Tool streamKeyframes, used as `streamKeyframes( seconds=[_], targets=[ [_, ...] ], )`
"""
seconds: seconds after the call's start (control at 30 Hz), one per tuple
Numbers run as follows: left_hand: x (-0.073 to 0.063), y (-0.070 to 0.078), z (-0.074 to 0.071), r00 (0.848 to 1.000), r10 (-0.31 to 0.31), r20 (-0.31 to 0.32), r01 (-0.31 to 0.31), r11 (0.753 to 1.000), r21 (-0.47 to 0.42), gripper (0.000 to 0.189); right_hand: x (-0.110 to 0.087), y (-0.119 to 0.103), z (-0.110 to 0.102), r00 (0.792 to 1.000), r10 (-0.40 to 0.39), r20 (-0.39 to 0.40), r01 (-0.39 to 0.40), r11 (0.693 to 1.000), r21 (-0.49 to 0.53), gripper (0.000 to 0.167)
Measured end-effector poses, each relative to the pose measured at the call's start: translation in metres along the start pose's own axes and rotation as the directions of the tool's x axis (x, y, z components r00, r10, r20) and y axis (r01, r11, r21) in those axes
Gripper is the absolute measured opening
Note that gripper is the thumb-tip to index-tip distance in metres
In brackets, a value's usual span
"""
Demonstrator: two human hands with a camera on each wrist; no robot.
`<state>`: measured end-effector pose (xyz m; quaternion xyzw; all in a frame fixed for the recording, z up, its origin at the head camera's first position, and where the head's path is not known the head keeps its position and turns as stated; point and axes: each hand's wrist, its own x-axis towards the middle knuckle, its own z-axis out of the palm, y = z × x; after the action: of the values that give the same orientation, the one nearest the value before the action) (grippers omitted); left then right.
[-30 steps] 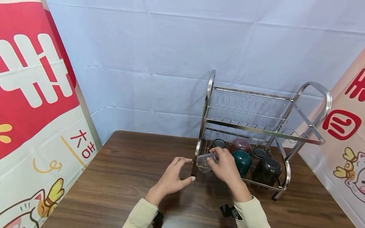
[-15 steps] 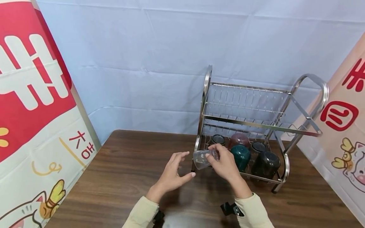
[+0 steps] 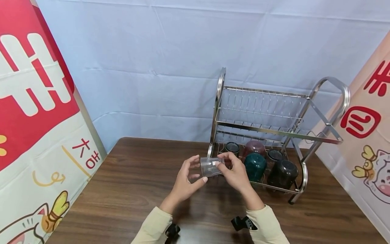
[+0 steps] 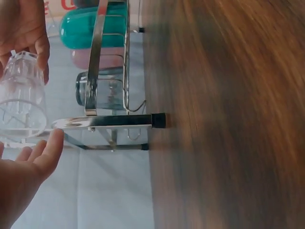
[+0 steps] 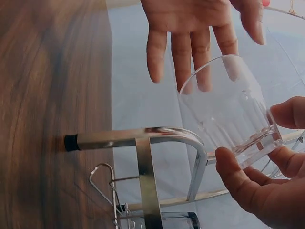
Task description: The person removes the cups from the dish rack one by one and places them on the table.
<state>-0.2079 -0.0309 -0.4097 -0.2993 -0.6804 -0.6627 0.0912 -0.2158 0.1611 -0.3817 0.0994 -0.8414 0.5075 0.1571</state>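
A clear drinking glass (image 3: 210, 166) lies sideways in the air in front of the dish rack's left end. My right hand (image 3: 237, 172) grips it near its base, thumb on one side and fingers on the other, as the right wrist view shows with the glass (image 5: 228, 109) and hand (image 5: 267, 191). The mouth of the glass points toward my left hand (image 3: 185, 181). That hand's fingers are spread and relaxed beside the rim; whether they touch it I cannot tell. In the left wrist view, the left hand (image 4: 28, 176) appears below the glass (image 4: 21, 98).
A two-tier metal dish rack (image 3: 271, 129) stands on the brown wooden table (image 3: 137, 176). Its lower tier holds several upside-down cups, among them a teal cup (image 3: 255, 166), a purple cup (image 3: 254, 148) and a dark cup (image 3: 283, 174). A pale cloth (image 3: 152, 67) hangs behind.
My right hand has brought the glass leftward, away from the rack's left post and closer to the left hand. The left hand has stayed spread, shifting only slightly.
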Motion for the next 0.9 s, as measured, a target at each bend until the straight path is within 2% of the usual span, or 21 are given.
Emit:
streamKeyframes(
  seconds=[0.2,0.3,0.43,0.53,0.7,0.83,0.9],
  targets=[
    [0.003,0.000,0.001,0.999,-0.016,-0.032,0.013,0.996,-0.087,0.064,-0.002,-0.003,0.006,0.998,0.018,0.058,-0.024,0.994,0.106,0.019],
    [0.004,-0.002,0.001,0.999,-0.017,-0.045,0.012,0.995,-0.103,0.062,-0.005,-0.016,0.007,0.996,0.006,0.092,-0.020,0.989,0.149,0.019],
    [0.004,-0.003,0.000,0.998,-0.016,-0.063,0.010,0.995,-0.098,0.058,-0.010,-0.035,0.007,0.993,-0.002,0.116,-0.017,0.987,0.161,0.020],
    [0.004,-0.004,-0.001,0.997,-0.003,-0.075,-0.003,0.996,-0.085,0.053,-0.011,-0.040,0.007,0.993,0.016,0.119,-0.033,0.989,0.146,0.020],
    [0.003,-0.006,-0.002,0.997,0.023,-0.072,-0.028,0.997,-0.069,0.047,-0.011,-0.039,0.008,0.992,0.021,0.124,-0.038,0.990,0.134,0.020],
    [0.003,-0.007,-0.003,0.997,0.016,-0.072,-0.022,0.996,-0.082,0.048,-0.011,-0.035,0.009,0.992,0.005,0.128,-0.024,0.990,0.141,0.021],
    [0.003,-0.005,-0.005,0.997,0.017,-0.077,-0.023,0.996,-0.086,0.049,-0.009,-0.024,0.010,0.991,-0.010,0.134,-0.010,0.989,0.147,0.022]
  ],
)
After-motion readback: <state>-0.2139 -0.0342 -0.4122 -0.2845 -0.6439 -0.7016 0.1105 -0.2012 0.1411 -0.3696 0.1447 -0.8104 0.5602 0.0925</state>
